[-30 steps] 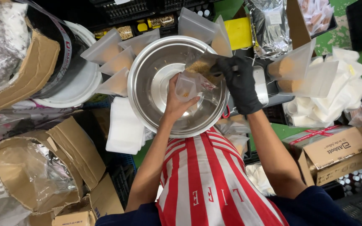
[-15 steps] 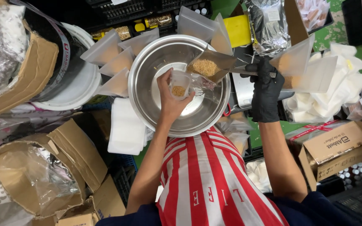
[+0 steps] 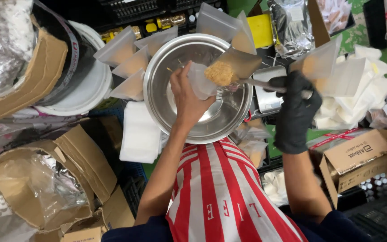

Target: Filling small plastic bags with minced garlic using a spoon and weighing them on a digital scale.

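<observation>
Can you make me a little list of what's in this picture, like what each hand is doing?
left hand: bare, holds a small clear bag open over the metal bowl
right hand: in a black glove, holds a metal scoop
scoop load: tan flaky stuff, at the bag's mouth
beside bowl: filled bags standing on the left
apron: red and white stripes

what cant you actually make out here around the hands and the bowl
Head view only:
- Right hand: the black glove covers it, and its grip on the scoop is blurred.
- Left hand: its palm side faces away; the small clear bag it holds is partly hidden.
- Steel bowl: the bottom is hidden by the left hand.
</observation>
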